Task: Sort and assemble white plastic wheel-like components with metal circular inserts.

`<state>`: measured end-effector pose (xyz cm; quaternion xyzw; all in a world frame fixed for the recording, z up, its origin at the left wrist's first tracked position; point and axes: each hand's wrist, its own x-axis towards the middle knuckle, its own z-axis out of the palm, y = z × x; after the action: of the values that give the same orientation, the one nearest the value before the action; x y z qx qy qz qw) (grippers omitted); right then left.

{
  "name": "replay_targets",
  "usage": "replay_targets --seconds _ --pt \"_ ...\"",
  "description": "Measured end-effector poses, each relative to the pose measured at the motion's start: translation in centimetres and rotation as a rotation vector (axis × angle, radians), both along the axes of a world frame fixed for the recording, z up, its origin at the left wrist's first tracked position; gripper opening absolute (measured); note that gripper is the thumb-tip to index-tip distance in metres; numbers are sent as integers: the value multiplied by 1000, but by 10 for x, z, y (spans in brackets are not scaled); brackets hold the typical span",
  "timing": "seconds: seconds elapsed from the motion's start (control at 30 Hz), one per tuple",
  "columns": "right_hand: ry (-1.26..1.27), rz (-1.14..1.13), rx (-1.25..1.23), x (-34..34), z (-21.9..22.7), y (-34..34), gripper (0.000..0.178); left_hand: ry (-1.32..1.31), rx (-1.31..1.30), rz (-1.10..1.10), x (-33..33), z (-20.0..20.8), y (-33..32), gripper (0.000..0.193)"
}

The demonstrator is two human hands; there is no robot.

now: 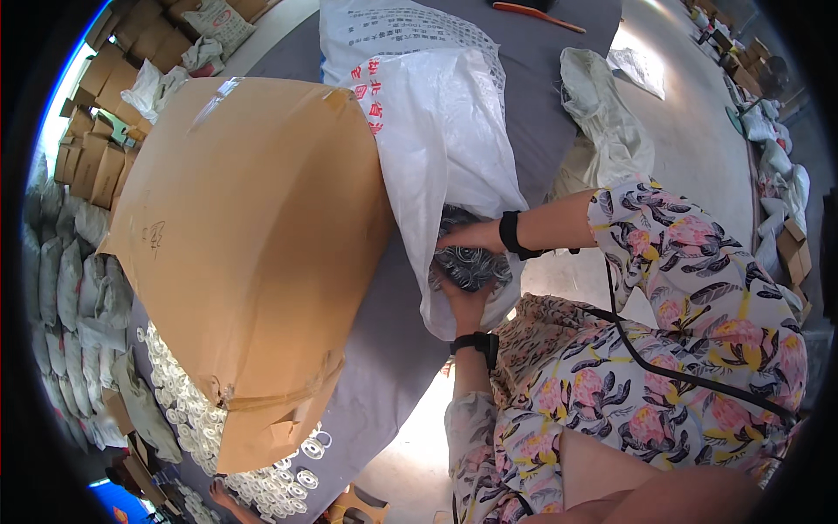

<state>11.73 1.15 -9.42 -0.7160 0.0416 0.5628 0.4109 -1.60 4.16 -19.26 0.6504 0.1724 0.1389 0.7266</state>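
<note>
Gripping a dark looped bundle between both hands, in the open mouth of a white woven sack. Right hand is closed over its upper side as seen in view, left hand cups the lower side; some fingertips are buried, so exact finger wrap is unclear. Black wristband just behind the right-hand grip, black watch just behind the left. Sack body runs up-view from the grip, printed side showing, lying on a grey-covered table. Big cardboard box left of the grip, against the sack. Pale rings heaped well past it, down-left of the grip; another person's hand near them. Off-white cloth sack up-right of the grip, at the table edge. Orange-handled tool far up-view from the grip, on the table. Stuffed sacks stacked far left.
</note>
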Motion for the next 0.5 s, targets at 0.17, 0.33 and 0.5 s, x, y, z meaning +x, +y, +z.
replay_targets --seconds 0.17,0.33,0.5 --pt "337 -281 207 -3 10 3 49 59 -99 -49 -5 17 31 112" --pt "370 -356 314 -12 8 20 46 21 -260 -29 6 1 57 104" --pt "334 -430 484 -19 2 36 41 74 -507 -40 1 15 65 95"
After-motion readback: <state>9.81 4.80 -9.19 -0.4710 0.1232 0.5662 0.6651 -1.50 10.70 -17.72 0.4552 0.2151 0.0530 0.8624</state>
